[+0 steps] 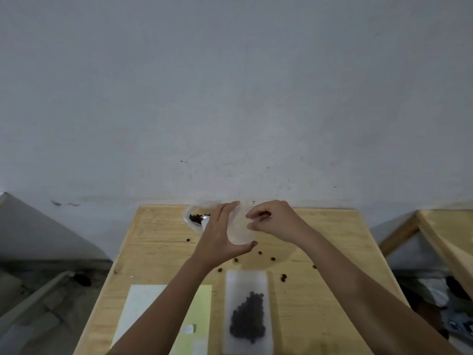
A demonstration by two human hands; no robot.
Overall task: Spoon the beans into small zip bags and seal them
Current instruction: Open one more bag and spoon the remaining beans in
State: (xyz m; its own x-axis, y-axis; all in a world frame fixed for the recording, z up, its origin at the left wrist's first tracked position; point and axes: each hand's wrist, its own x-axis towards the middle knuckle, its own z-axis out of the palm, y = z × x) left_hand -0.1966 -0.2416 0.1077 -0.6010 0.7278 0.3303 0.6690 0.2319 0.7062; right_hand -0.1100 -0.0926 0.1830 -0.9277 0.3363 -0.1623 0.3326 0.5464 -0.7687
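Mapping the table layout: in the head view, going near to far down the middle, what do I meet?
Filled bag of beans → loose beans → clear zip bag, held up → grey wall.

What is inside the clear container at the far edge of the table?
Dark beans lie in the container. The left hand, which holds a bag, covers the container's right part, so anything else in there cannot be seen.
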